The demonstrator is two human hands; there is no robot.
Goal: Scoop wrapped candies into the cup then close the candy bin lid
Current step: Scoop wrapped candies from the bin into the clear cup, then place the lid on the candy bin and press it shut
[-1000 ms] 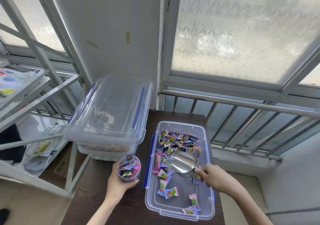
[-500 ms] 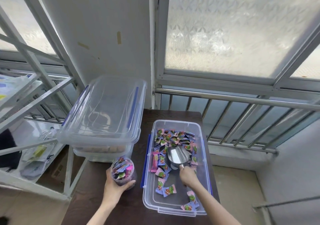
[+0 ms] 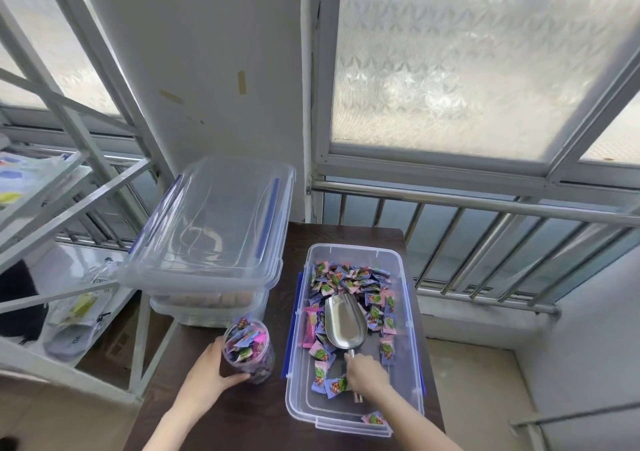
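Note:
An open clear candy bin (image 3: 412,329) with blue latches sits on the dark table, holding several wrapped candies (image 3: 349,279), mostly at its far end. A metal scoop (image 3: 344,322) lies inside, bowl pointing away and empty. My right hand (image 3: 367,374) is shut on the scoop's handle inside the bin. To the left, a clear plastic cup (image 3: 247,350) full of candies stands on the table, with my left hand (image 3: 207,376) wrapped around its near side. The clear bin lid (image 3: 211,228) rests tilted on another clear box at the back left.
The dark table (image 3: 242,419) is small; its right edge drops to the floor. A second clear box (image 3: 207,306) sits under the lid. A white metal rack (image 3: 69,228) with bags stands at left. A window and steel railing (image 3: 485,204) lie behind.
My right hand has brought the empty scoop down from above the candies and laid it flat in the bin, handle toward me. The left hand stays on the cup.

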